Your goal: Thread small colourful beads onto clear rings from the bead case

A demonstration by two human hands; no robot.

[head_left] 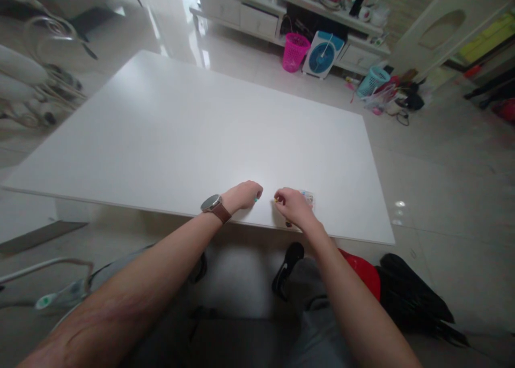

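My left hand [244, 194] is closed just above the near edge of the white table [225, 126], a watch on its wrist. A tiny green piece [256, 200] shows at its fingertips; its kind is too small to make out. To the right, my right hand [293, 204] pinches a tiny yellow piece [276, 200] between thumb and finger. Partly hidden behind that hand lies a small clear plastic packet [309, 197] with something coloured in it. Below the same hand, a small dark object [288, 224] sits by the table's edge.
Across the floor stand a pink basket [295, 51], a blue and white box fan [323, 56] and a light blue basket [373, 81], before a white cabinet [259, 22]. At the lower right is a red and black item [364, 271] beside my leg.
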